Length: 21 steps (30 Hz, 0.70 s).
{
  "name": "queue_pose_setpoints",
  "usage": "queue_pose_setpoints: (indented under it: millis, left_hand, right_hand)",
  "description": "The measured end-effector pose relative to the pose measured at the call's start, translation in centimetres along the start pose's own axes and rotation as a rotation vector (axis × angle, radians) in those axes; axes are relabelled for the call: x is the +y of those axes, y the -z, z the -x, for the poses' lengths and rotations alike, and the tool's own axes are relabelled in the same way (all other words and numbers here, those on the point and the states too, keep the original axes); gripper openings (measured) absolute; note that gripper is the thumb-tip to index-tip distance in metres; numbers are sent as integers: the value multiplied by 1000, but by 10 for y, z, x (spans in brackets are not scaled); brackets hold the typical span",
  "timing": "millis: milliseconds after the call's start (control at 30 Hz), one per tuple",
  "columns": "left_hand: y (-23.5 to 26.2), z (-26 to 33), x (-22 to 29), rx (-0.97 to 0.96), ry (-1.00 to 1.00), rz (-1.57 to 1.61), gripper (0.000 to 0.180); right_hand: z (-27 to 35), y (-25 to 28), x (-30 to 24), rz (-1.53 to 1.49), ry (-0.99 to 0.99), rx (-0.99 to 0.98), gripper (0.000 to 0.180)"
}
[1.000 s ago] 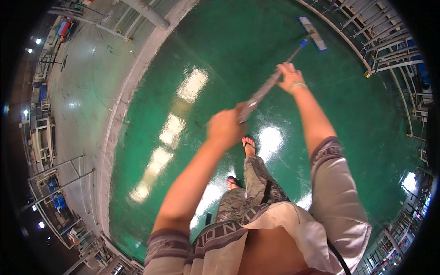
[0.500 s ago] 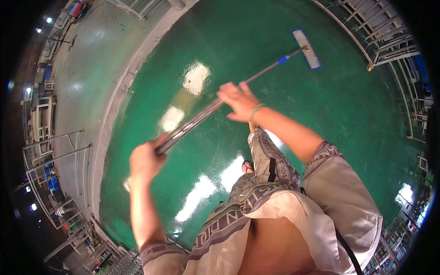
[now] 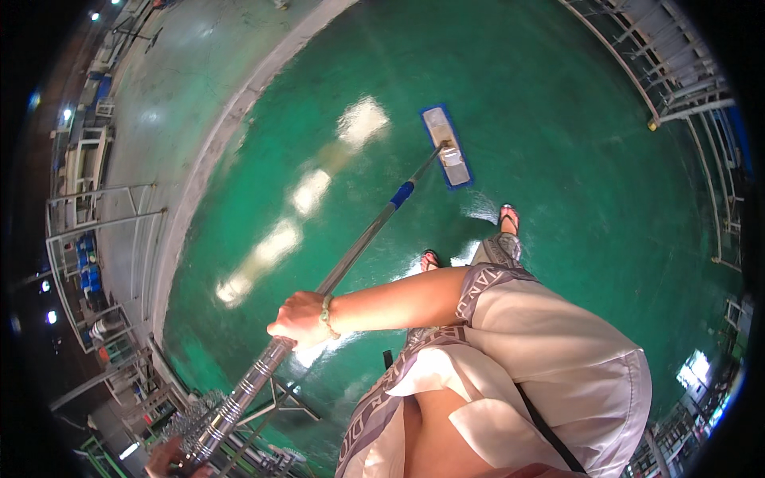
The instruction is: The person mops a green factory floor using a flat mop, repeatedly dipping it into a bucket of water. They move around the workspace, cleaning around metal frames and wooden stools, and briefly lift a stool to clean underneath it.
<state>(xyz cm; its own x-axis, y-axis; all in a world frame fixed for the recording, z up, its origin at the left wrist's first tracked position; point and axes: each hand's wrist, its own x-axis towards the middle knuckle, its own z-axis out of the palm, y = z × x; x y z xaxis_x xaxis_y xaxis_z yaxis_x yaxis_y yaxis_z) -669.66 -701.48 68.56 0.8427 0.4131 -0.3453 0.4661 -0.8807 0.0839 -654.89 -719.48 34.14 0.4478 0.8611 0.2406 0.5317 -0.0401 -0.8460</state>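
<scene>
A long-handled flat mop (image 3: 358, 250) runs slantwise from the lower left to the middle of the head view. Its rectangular head (image 3: 436, 126), grey with a blue fringe, lies on the green floor ahead of my feet. My right hand (image 3: 300, 318), with a bracelet at the wrist, is closed round the metal pole below the blue collar (image 3: 402, 193). At the lower left rim my left hand (image 3: 165, 460) is at the top end of the handle, dark and partly cut off, its fingers curled about it.
A pale raised kerb (image 3: 209, 159) borders the green floor on the left, with metal frames (image 3: 103, 213) beyond it. Metal racks (image 3: 692, 103) stand at the far right. My sandalled feet (image 3: 509, 221) are on the floor near the mop head. Light patches reflect off the floor.
The mop head has come left and nearer. My right hand, its fingers apart before, has moved down-left and closed on the pole. My left hand has dropped to the lower left rim.
</scene>
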Motion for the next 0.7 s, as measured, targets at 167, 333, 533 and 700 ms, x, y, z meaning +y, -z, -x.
queue_pose_setpoints:
  millis: [167, 333, 533, 700]
  left_hand:
    - [-14, 0, 37, -117, -86, -31, 48]
    - [-69, -45, 123, -210, -99, 316, 54]
    - [-234, -129, 322, -375, -478, 285, 42]
    - [-406, -152, 527, -488, -724, -7, 48]
  right_hand:
    - [46, 41, 12, -24, -47, -9, 19]
    - [123, 115, 66, 36, -175, 63, 18]
    - [311, 217, 210, 331, -468, 329, 13]
    - [505, 312, 293, 703, -944, 513, 17]
